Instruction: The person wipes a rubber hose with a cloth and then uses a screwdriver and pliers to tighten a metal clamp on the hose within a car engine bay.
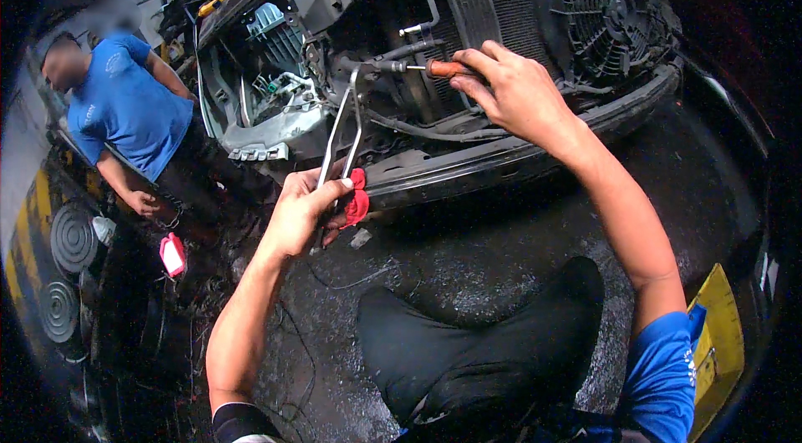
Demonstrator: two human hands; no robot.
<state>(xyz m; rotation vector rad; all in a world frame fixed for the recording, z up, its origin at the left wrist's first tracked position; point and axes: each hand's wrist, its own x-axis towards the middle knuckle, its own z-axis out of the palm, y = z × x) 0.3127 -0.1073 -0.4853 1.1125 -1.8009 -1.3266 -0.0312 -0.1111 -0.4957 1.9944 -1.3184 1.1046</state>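
Observation:
My left hand (299, 207) is closed round the long silver handles of a pair of pliers (357, 130). The jaws reach up to the end of a dark hose fitting (386, 66) at the front of the car. A red cloth (357, 199) shows beside the fingers of that hand. In my right hand (522, 88) is a screwdriver (444, 68), gripped by its orange handle. Its thin shaft points left and meets the fitting, close to the pliers' jaws; the exact contact of the tip is too small to tell.
Behind my hands are a radiator (468, 0) and a round black fan (616, 9). A dark bumper beam (501, 161) crosses below them. At left stands a person in a blue shirt (134, 109). A yellow container (717, 351) is at lower right.

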